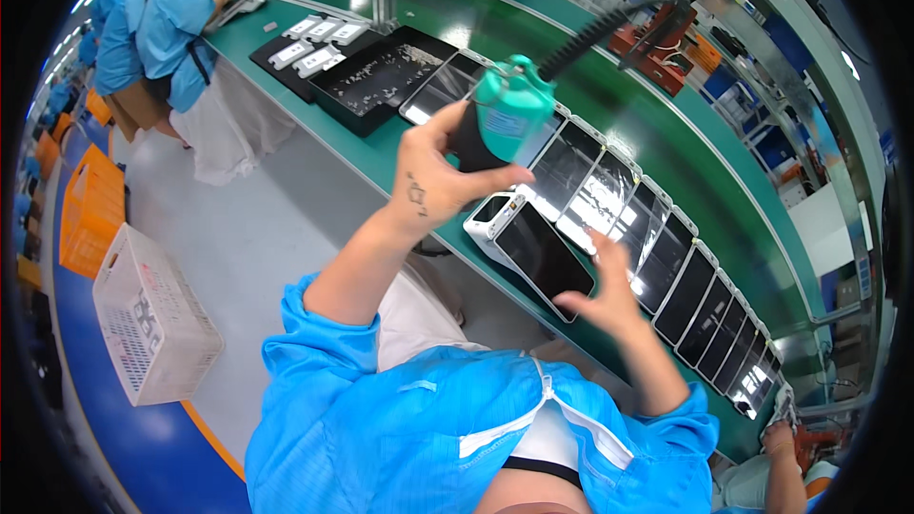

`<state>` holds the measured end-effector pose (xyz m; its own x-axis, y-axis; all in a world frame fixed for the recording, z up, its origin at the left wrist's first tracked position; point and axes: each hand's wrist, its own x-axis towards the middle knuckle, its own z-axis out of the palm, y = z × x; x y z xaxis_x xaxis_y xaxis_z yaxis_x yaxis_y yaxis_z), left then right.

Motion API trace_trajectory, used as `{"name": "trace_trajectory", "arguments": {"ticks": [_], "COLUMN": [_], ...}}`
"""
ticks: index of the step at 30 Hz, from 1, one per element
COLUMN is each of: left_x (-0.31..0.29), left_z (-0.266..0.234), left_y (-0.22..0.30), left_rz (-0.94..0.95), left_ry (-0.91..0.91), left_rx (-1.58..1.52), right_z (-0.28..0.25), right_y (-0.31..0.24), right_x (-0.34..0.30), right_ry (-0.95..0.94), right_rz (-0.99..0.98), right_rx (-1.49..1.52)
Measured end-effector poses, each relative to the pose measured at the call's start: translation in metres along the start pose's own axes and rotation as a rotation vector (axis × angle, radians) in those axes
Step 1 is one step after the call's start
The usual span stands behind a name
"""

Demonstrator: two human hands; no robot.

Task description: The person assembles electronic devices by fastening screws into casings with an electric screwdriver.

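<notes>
Raised over the bench, my left hand (433,167) is wrapped round a teal and black electric screwdriver (509,109), which hangs from a black coiled cable (595,43). Its tip is hidden from view. Below it, at the bench's near edge, lies a white device with a dark screen (545,262), screen side up and set at a slant. Beside the device's right end is my right hand (612,290), slightly blurred, thumb and fingers spread with nothing between them. Whether it touches the device I cannot tell.
A long row of dark-screened panels (681,324) runs along the green bench (419,138). A black tray (357,100) holds small parts; white pieces (319,59) lie farther left. A white crate (157,324) stands on the floor. Co-workers are at far left and lower right.
</notes>
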<state>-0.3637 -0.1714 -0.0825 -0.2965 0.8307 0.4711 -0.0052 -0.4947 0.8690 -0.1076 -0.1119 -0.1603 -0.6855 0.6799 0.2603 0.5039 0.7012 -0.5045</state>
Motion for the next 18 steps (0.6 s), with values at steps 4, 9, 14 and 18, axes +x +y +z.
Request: {"name": "trace_trajectory", "arguments": {"ticks": [4, 9, 14, 18], "left_x": [0.001, 0.005, -0.021, -0.142], "left_z": [0.048, 0.121, 0.11, 0.026], "left_y": [0.018, 0.051, 0.049, -0.074], "left_rz": [0.205, 0.179, 0.453, 0.727], "left_ry": [-0.134, -0.374, -0.118, -0.326], "left_rx": [0.227, 0.396, 0.521, 0.671], "right_z": [-0.075, -0.119, -0.123, -0.142], "right_y": [-0.039, -0.068, -0.052, -0.033], "right_x": [0.052, 0.075, 0.056, 0.037], "right_ry": [0.039, 0.08, 0.279, 0.55], "right_rz": [-0.32, -0.629, -0.63, -0.576], "right_rx": [0.611, 0.959, 1.077, 1.095]}}
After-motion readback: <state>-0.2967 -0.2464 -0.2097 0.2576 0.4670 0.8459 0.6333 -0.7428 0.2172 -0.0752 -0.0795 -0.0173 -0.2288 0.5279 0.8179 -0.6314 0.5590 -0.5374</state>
